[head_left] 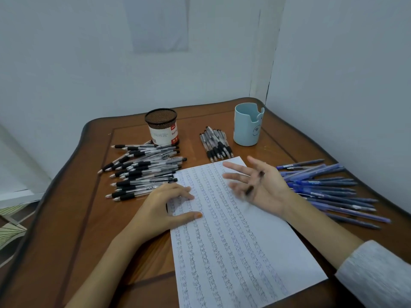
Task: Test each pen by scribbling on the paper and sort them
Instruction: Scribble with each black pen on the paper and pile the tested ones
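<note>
Light even, cool, diffuse; moderate brightness, source not visible. Walls (66, 63) read flat blue-grey, no hot spots. Faint sheen on the table (73, 218) along its left edge, no hard glare. Shadows soft and short: a thin one under the left hand (164, 207) at lower centre, another beneath the right hand (260, 185) on the paper (233, 252). Right hand motion-blurred, fingers smeared; the dark pen (253, 185) across its palm is blurred too. Left hand sharp. Print on the paper soft, unreadable. Wide-angle bowing: table edges curve, wall corner at upper right leans. Detail softens toward the frame corners.
</note>
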Demonstrator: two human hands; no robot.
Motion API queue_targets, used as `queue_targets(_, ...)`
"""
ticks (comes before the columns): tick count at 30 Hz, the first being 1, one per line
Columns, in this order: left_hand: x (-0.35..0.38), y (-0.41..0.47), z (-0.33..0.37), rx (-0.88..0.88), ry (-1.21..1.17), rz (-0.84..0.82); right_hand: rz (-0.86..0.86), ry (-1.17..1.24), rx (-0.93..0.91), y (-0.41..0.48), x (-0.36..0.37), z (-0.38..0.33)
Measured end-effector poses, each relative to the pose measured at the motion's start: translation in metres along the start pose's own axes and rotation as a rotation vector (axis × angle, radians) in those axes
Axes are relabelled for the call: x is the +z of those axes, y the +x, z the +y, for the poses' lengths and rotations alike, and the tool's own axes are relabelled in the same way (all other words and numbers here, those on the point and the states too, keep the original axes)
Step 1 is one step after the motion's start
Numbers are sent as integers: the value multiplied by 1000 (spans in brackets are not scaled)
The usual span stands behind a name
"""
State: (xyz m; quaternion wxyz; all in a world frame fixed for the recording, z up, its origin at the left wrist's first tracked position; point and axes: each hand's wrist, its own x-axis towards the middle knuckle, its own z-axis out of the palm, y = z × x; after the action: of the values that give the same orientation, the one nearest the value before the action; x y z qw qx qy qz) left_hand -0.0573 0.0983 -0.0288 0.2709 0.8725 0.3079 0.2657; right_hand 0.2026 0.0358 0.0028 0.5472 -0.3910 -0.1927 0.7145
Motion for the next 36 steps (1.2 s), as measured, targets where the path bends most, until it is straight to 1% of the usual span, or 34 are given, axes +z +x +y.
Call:
queue_targets(2,0,0,0,3,-3,1,15,-98,27,0,-2,-4)
queue_targets(4,0,0,0,3,-7,0,50,-193,-12,0,-1,-6)
queue_targets(7,0,0,-1,-2,-8,-3,73,-290,-125,4,-3,-3)
queue_targets(11,1,-1,-1,3,-5,-5,187,-563,-348,7,-7,4)
queue_targets(13,0,-1,-1,1,-6,-3,194,-601,-430,9,-8,4)
queue_targets(16,1,-1,-1,-5,0,-4,250,-635,-493,11,-9,6)
queue_targets(19,1,-1,-2,-8,2,-4,350,-841,-510,10,-6,10)
queue_targets(22,1,-1,-1,-3,6,0,389,-964,-541,12,-7,13)
queue_targets(24,1,-1,-2,-1,7,1,404,-993,-584,14,-10,14)
queue_targets(27,1,-1,-2,-3,15,-4,378,-995,-617,16,-12,16)
queue_targets(36,0,0,-1,-10,27,-12,327,-957,-645,17,-12,16)
